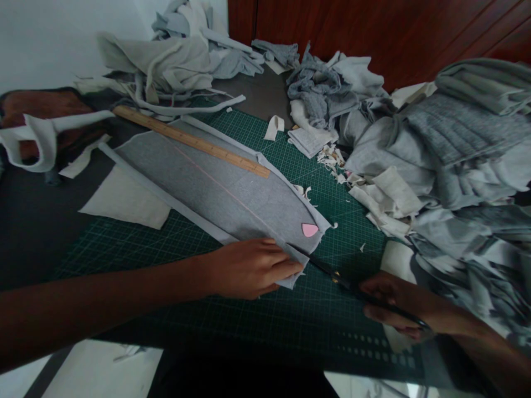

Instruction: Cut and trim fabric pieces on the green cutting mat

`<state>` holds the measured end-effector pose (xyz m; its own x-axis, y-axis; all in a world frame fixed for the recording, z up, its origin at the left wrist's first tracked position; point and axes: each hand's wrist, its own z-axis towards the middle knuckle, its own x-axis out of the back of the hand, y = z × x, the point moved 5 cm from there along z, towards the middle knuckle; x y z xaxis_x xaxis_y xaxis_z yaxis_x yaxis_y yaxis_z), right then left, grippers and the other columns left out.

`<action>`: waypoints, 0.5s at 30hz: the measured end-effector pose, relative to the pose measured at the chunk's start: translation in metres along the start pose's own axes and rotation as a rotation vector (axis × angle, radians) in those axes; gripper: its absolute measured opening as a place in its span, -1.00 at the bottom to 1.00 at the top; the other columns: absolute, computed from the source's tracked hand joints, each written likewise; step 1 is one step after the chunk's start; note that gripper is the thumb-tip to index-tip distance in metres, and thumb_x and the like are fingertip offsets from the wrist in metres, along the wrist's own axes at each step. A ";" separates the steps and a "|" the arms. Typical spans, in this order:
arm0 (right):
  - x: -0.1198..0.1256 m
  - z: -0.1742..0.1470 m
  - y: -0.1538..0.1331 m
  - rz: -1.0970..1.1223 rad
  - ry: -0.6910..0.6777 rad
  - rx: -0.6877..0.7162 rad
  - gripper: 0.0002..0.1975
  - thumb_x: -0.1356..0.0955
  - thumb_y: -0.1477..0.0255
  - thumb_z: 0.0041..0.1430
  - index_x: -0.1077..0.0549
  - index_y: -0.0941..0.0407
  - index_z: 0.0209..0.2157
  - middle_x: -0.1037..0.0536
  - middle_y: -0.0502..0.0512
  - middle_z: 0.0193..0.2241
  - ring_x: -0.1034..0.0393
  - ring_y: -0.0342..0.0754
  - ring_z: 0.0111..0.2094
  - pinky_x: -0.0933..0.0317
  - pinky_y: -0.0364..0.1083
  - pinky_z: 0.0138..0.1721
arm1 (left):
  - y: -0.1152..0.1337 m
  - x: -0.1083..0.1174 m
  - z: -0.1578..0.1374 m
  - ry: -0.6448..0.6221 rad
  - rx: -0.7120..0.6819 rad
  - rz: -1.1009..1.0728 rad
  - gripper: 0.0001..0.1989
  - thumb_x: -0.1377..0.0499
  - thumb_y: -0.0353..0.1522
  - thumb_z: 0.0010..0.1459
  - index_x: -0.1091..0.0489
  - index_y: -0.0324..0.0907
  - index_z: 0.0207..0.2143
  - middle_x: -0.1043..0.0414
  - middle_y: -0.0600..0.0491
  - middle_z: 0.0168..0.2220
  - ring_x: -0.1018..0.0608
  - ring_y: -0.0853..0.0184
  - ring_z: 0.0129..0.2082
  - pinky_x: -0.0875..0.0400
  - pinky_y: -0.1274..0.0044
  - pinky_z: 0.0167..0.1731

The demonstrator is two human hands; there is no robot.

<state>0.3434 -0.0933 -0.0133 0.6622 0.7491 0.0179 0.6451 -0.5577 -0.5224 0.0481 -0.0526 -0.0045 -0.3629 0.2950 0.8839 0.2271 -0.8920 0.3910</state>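
A long piece of grey fabric (pixel 199 171) with curled edges lies slantwise on the green cutting mat (pixel 265 331). A thin pale line runs along its length. My left hand (pixel 253 269) is closed on its lower edge near the right end, the fingers pressed together over the cloth. Black-handled scissors (pixel 338 277) are in my right hand (pixel 398 304), their blades in the fabric's right end, close to my left fingertips. On that end rests a pink piece of tailor's chalk (pixel 309 230). A wooden ruler (pixel 194 142) lies along the fabric's upper side.
Heaps of grey and white cloth scraps (pixel 385 138) cover the right side, and another pile (pixel 166 61) sits at the back left. An off-white fabric piece (pixel 128 196) is partly under the grey one. Small trimmings (pixel 332 157) lie on the mat. A reddish-brown panel (pixel 373 27) stands behind.
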 end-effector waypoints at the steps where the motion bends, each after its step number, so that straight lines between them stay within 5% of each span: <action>1: -0.001 0.000 0.001 -0.010 0.004 -0.004 -0.42 -0.52 -0.13 0.04 -0.38 0.11 -0.39 -0.18 -0.23 -0.69 0.01 -0.35 -0.73 0.07 -0.31 -0.74 | 0.000 0.000 0.000 0.000 0.000 0.000 -0.67 -0.19 -0.45 0.33 -0.38 -0.25 0.13 -0.63 -0.08 -0.01 -0.65 0.19 -0.05 -0.49 0.36 0.07; 7: -0.001 -0.001 -0.002 -0.070 -0.040 0.027 -0.40 -0.47 -0.15 0.08 -0.31 0.10 -0.43 -0.16 -0.22 -0.68 0.00 -0.33 -0.72 0.05 -0.30 -0.72 | 0.002 0.003 0.000 0.040 -0.033 -0.003 -0.67 -0.17 -0.49 0.32 -0.39 -0.30 0.13 -0.62 -0.09 -0.02 -0.64 0.19 -0.06 -0.49 0.36 0.06; 12: 0.009 -0.010 0.004 -0.085 -0.002 0.033 -0.31 -0.49 -0.19 0.01 -0.43 0.12 -0.15 -0.28 -0.10 -0.46 -0.17 -0.26 -0.56 -0.17 -0.26 -0.61 | 0.001 0.005 -0.001 0.065 -0.031 0.000 -0.67 -0.15 -0.49 0.33 -0.39 -0.28 0.13 -0.62 -0.08 -0.06 -0.63 0.19 -0.06 -0.50 0.38 0.04; 15: 0.004 -0.012 0.008 -0.054 -0.067 0.069 -0.27 -0.42 -0.25 0.08 -0.42 0.13 -0.08 -0.28 -0.10 -0.49 -0.19 -0.23 -0.56 -0.24 -0.21 -0.55 | 0.001 0.006 -0.002 0.075 -0.018 0.002 -0.63 -0.14 -0.49 0.33 -0.36 -0.28 0.17 -0.62 -0.08 -0.05 -0.62 0.19 -0.05 -0.51 0.39 0.04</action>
<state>0.3557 -0.0994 -0.0074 0.5987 0.8009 -0.0085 0.6497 -0.4919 -0.5796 0.0441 -0.0524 0.0002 -0.4291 0.2671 0.8629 0.2123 -0.8987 0.3838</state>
